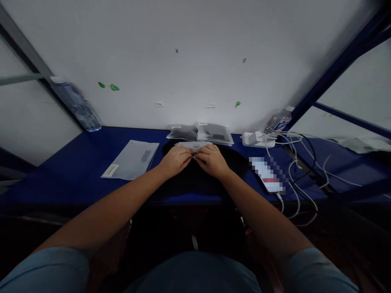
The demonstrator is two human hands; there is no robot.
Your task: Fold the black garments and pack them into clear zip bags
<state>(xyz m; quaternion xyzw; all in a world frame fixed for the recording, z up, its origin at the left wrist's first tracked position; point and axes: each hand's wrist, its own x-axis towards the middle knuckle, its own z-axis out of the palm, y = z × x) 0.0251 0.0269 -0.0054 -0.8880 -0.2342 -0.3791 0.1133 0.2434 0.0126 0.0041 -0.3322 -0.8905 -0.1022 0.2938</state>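
My left hand (176,161) and my right hand (212,160) meet over a black cloth-like thing (195,183) on the blue table. Fingers and thumbs of both are closed in a pinch, with the tips almost touching. Between them shows a tiny dark bit, too small and dim to name. Just behind the fingers lies a pale translucent plastic bag (197,144), partly covered by the hands. Farther back, against the wall, rest two frosted bags, one on the left (182,132) and one on the right (214,133), with dark contents.
A flat frosted bag (130,158) with a label lies left on the blue table (73,171). To the right are a phone (266,174) on a cable, a white power strip (258,139) and tangled white cables (295,162). Bottles stand at the back left (77,106) and back right (278,120).
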